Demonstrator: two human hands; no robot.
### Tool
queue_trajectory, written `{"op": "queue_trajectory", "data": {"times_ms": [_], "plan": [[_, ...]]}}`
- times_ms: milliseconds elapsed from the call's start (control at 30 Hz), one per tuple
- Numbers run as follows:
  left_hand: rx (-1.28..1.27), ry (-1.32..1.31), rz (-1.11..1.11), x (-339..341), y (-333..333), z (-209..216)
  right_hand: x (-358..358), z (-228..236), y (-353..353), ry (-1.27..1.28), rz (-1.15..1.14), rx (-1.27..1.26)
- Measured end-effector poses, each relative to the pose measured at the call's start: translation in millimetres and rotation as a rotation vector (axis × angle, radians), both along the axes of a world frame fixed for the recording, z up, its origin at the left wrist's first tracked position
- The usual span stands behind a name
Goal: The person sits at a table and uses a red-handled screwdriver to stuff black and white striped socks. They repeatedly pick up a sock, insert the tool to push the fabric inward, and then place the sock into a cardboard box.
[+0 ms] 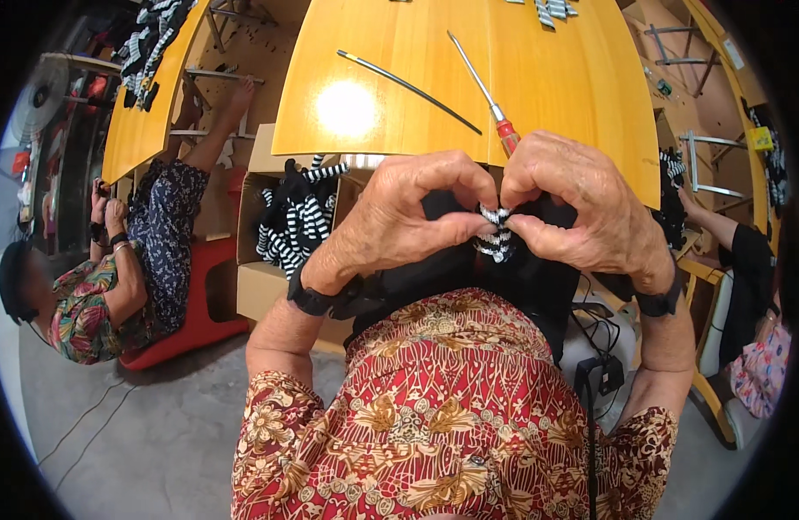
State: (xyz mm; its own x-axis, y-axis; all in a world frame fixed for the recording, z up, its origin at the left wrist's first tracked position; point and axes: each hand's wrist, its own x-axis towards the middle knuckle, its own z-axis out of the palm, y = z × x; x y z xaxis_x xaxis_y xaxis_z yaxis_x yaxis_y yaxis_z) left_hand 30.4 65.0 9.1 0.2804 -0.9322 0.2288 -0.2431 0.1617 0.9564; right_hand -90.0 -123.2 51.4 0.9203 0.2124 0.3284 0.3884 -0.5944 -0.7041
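Fabric (498,252) — we pinch it with left hand (399,208) and right hand (583,198), each grip closed, likely for fine control.

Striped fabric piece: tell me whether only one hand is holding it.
No, the left hand and the right hand both pinch the striped fabric piece.

Glossy wood tabletop (573,95); knitted cloth piece (495,250); smooth metal screwdriver shaft (473,71).

Striped fabric piece (494,250) — black and white, bunched — pinched above the lap (548,290).
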Motion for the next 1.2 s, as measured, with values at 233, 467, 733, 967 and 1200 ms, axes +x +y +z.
{"op": "queue_trajectory", "data": {"times_ms": [233, 467, 733, 967, 1200], "plan": [[0.020, -0.131, -0.070, 0, -3, 2, -11, -7, 9, 0.018, -0.033, 0.000], [0.201, 0.266, 0.013, 10, 11, -9, -25, -15, -13, 0.081, -0.235, 0.264], [0.151, -0.026, -0.035, 4, -6, 5, -3, -6, 4, -0.117, -0.144, 0.111], [0.080, 0.433, 0.097, -14, -2, -12, 3, -9, 7, -0.164, -0.133, 0.092], [0.054, 0.436, 0.119, -18, -8, -18, 1, -22, 10, -0.109, -0.199, 0.142]]}}
